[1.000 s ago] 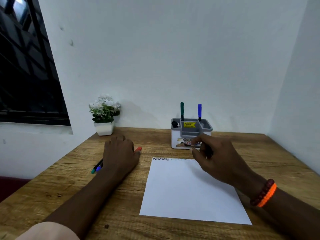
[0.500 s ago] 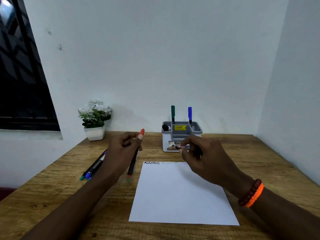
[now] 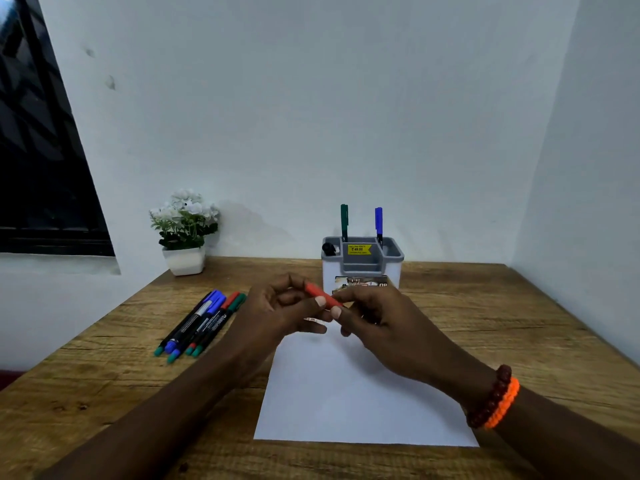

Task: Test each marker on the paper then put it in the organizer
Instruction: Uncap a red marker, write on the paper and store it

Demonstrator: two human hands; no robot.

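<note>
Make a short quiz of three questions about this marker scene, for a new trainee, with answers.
1. True or false: the organizer already holds two upright markers.
2. Which marker do the hands hold now? A green, B red, C blue.
3. Fill in: the loose markers lie to the ___ of the paper.

Key
1. True: a green marker and a blue marker stand in it.
2. B: the left hand and right hand both grip the red marker.
3. left
</note>
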